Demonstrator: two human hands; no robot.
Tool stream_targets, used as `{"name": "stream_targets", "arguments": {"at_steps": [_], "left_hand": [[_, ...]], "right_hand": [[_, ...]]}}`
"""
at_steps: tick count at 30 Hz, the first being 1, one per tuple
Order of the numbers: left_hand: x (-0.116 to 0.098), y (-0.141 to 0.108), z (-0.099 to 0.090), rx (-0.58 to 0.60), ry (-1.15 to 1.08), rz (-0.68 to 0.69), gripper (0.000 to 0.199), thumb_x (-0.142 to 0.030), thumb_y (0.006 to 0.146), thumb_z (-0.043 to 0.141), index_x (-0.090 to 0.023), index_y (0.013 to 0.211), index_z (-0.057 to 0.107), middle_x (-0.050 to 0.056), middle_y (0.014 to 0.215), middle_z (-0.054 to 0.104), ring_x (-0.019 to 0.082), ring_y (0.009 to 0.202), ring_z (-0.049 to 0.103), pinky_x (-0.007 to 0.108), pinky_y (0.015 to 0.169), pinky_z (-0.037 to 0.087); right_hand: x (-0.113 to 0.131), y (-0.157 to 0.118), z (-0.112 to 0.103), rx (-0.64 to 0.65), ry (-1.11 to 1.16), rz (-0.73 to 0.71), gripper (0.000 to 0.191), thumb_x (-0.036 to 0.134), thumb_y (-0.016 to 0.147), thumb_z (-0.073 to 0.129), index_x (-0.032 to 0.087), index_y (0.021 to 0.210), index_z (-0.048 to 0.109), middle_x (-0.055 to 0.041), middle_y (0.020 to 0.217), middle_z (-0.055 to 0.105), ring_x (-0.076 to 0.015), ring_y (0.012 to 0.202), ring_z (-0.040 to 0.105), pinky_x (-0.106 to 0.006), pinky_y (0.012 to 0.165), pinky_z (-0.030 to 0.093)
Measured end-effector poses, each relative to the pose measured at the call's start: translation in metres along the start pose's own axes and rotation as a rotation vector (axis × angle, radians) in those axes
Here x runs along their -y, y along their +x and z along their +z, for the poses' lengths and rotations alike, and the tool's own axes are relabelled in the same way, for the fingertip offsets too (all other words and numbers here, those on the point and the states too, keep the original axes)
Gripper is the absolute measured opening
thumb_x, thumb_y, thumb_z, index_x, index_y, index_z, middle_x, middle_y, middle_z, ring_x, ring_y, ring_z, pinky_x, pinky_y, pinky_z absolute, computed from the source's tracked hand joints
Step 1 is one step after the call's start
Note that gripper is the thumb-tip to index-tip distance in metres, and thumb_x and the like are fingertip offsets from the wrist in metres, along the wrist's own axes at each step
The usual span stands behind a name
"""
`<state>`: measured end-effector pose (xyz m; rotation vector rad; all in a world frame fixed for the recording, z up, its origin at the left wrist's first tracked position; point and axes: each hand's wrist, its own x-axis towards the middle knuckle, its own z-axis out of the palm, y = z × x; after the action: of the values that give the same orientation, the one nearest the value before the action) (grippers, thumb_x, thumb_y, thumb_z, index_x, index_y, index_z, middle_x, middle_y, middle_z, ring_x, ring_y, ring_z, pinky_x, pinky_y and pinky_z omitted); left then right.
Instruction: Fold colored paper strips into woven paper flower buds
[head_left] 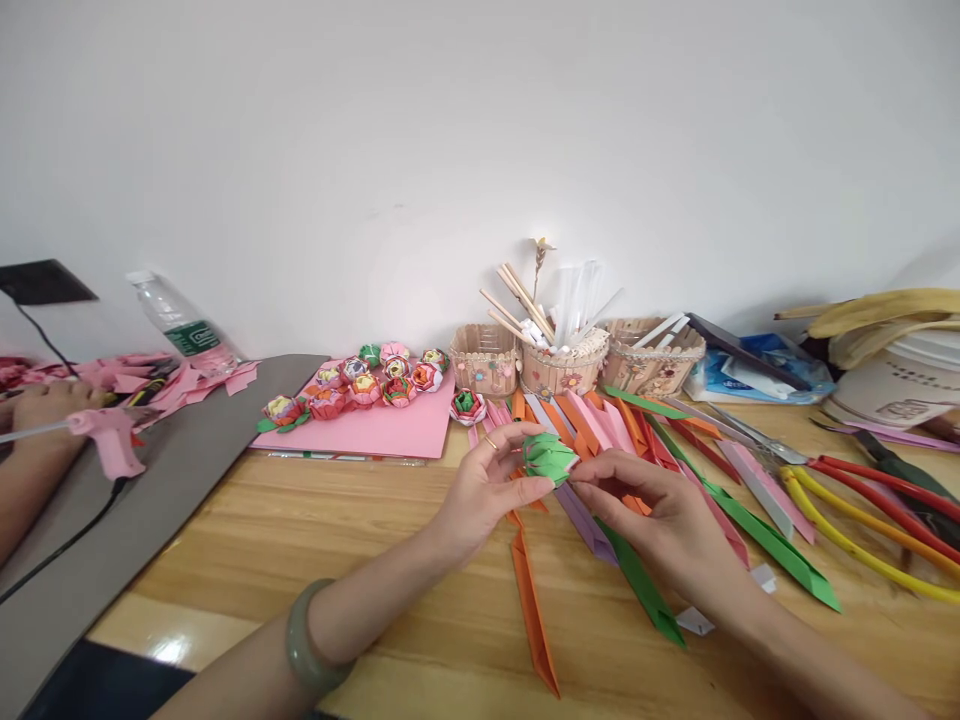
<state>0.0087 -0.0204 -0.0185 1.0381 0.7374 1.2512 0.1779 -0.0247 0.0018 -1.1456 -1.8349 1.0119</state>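
Observation:
A green folded-paper flower (550, 458) is held up over the table in front of me. The fingers and thumb of my left hand (487, 485) close around it from the left. My right hand (649, 510) pinches at its right tip, where a bit of pink or white paper shows. Below and behind my hands lie folded paper strips: an orange strip (534, 610), a green strip (641, 585) and a purple strip (585, 515). Behind my left hand sits a finished paper flower (468, 405) in green, red and white.
Several paper flowers (365, 389) sit on pink paper (409, 430). Decorated baskets (480, 360) with sticks line the wall. Red-handled scissors (840, 470) and yellow handles (832, 535) lie right. At left, a person's hand (56, 405), a pink glue gun (109, 440) and a bottle (180, 325).

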Motion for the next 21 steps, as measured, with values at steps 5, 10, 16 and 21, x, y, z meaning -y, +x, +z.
{"name": "stream_targets", "arguments": {"at_steps": [5, 10, 16, 21], "left_hand": [[0.0032, 0.0006, -0.0021, 0.023, 0.109, 0.053, 0.040, -0.015, 0.059, 0.073, -0.021, 0.097, 0.059, 0.003, 0.101, 0.059, 0.017, 0.097, 0.053, 0.030, 0.087, 0.041], [0.0036, 0.0003, -0.0012, 0.013, 0.170, 0.070, 0.039, -0.017, 0.059, 0.073, -0.020, 0.096, 0.058, 0.003, 0.101, 0.059, 0.018, 0.096, 0.053, 0.030, 0.084, 0.042], [0.0033, -0.0011, -0.0003, -0.003, 0.171, 0.070, 0.040, -0.018, 0.060, 0.072, -0.021, 0.097, 0.057, 0.003, 0.102, 0.059, 0.017, 0.096, 0.053, 0.029, 0.084, 0.042], [0.0035, -0.0021, -0.0002, 0.018, 0.181, 0.056, 0.039, -0.018, 0.063, 0.071, -0.020, 0.099, 0.057, 0.004, 0.107, 0.055, 0.018, 0.100, 0.051, 0.028, 0.084, 0.043]], "right_hand": [[-0.0049, 0.0023, -0.0009, 0.056, 0.094, 0.134, 0.023, 0.041, 0.078, 0.055, 0.019, 0.079, 0.061, -0.0027, 0.073, 0.063, -0.0152, 0.062, 0.056, -0.024, 0.050, 0.041], [-0.0100, 0.0041, -0.0011, 0.048, 0.178, 0.229, 0.026, 0.043, 0.074, 0.060, 0.018, 0.079, 0.062, 0.0015, 0.064, 0.057, -0.0097, 0.051, 0.046, -0.021, 0.046, 0.037], [-0.0061, 0.0034, 0.0019, 0.056, 0.250, 0.148, 0.022, 0.040, 0.074, 0.061, 0.019, 0.077, 0.057, 0.0005, 0.067, 0.055, -0.0104, 0.054, 0.047, -0.021, 0.046, 0.038], [-0.0075, 0.0025, 0.0022, 0.088, 0.214, 0.098, 0.017, 0.037, 0.078, 0.057, 0.020, 0.078, 0.052, 0.0002, 0.068, 0.054, -0.0112, 0.054, 0.048, -0.022, 0.046, 0.038]]}}
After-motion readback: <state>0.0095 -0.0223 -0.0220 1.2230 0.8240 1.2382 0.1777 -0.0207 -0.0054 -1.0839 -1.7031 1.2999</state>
